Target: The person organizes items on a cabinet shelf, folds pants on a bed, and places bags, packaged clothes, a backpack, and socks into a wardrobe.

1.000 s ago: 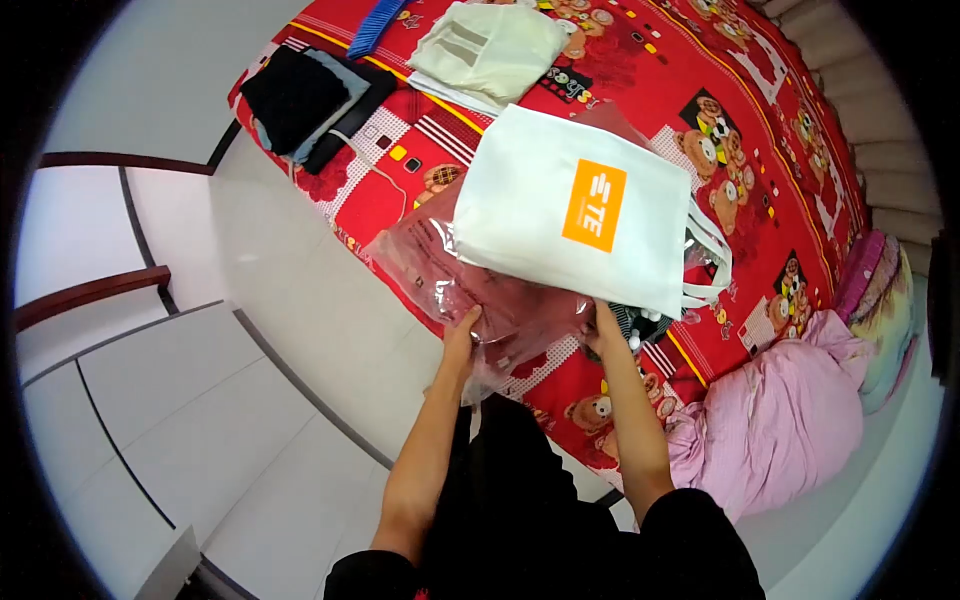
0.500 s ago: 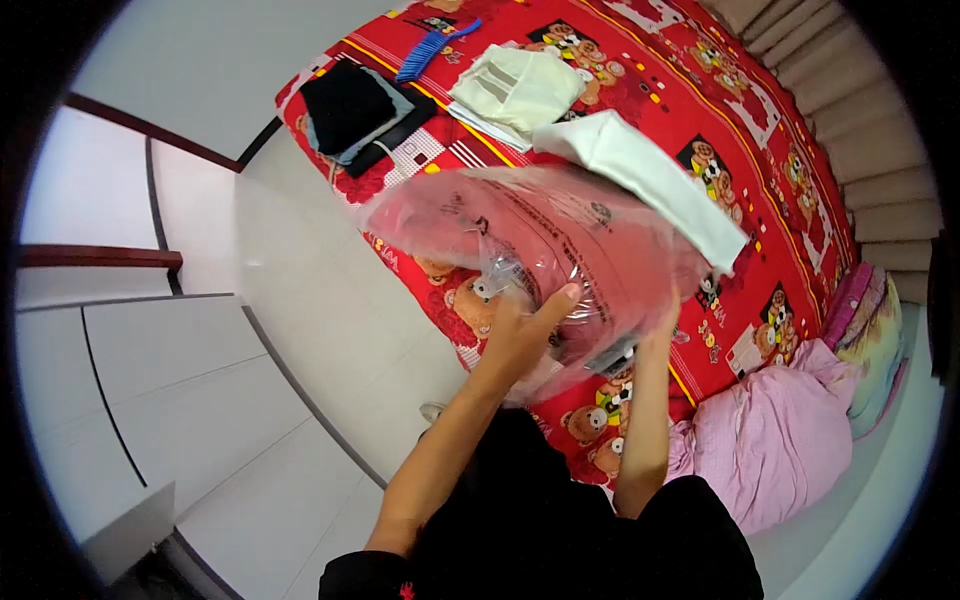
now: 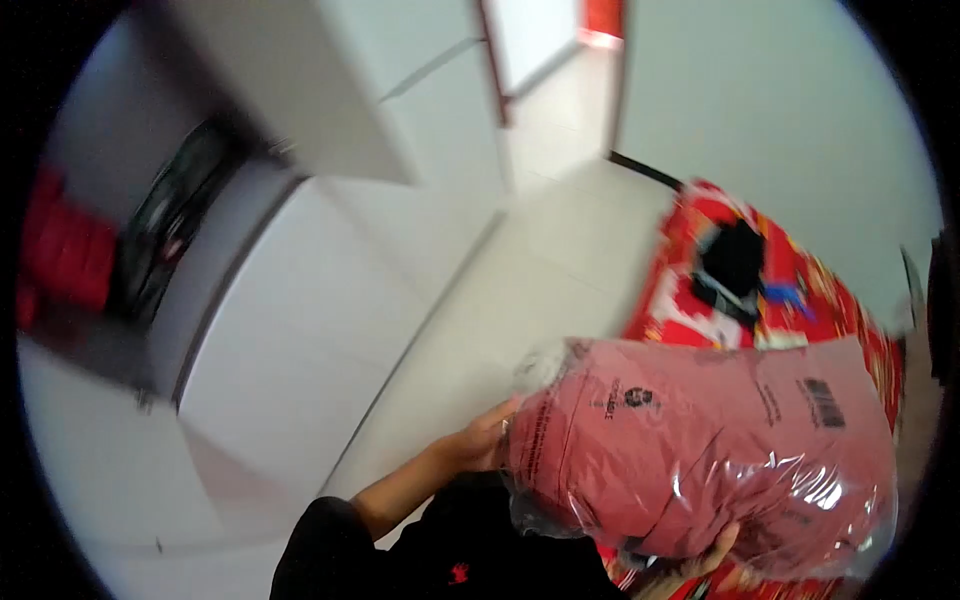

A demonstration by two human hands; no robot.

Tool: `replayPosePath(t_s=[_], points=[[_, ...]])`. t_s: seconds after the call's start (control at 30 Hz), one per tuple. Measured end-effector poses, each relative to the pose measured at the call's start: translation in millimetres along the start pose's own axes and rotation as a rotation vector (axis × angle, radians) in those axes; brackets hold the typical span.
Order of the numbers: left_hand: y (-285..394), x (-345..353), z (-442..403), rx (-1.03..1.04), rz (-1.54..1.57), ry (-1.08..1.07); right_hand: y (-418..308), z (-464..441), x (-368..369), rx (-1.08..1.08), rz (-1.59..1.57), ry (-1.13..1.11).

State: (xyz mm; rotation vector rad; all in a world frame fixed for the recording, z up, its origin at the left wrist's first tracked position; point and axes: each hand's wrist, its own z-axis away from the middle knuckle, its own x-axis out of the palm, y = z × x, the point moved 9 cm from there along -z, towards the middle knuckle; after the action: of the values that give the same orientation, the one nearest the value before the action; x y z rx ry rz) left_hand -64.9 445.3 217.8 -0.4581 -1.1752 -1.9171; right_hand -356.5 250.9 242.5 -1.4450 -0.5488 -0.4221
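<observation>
A clear plastic bag with a folded dusty-red garment [image 3: 680,440] inside is held up in front of me. Printed lettering and a barcode show on the plastic. My left hand [image 3: 487,437] grips the bag's left end, its fingers partly hidden behind the plastic. Under the near edge, my right hand [image 3: 715,555] supports the bag, with the thumb pressed on the front and the other fingers out of sight. Beyond the bag, folded black clothing [image 3: 733,257] lies on the bed beside a blue tie [image 3: 788,296].
On the left stands a white wardrobe [image 3: 300,290] with an open compartment, where a red padded item [image 3: 70,250] and a dark, blurred item [image 3: 180,215] show. The bed with its red patterned sheet [image 3: 680,325] is at the right. Pale tiled floor [image 3: 480,310] runs between them.
My view has swung left from the bed toward the wardrobe. The bagged garment came along in both hands, and its printed, barcoded side now shows. My left hand has shifted to its left end.
</observation>
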Motion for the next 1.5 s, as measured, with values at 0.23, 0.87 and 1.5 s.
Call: replayPosePath(t_s=[0.23,0.87,1.5], points=[[-78,-155,124,0.366,0.623,0.390,85,133,181,0.284,0.223,-0.544],[7,-328,506,1.392,0.717,0.834,185,433,606,0.338,-0.169,-1.556],[246,-545,703,0.922,0.202,1.619,476,539,737,1.421,0.619,-2.102]])
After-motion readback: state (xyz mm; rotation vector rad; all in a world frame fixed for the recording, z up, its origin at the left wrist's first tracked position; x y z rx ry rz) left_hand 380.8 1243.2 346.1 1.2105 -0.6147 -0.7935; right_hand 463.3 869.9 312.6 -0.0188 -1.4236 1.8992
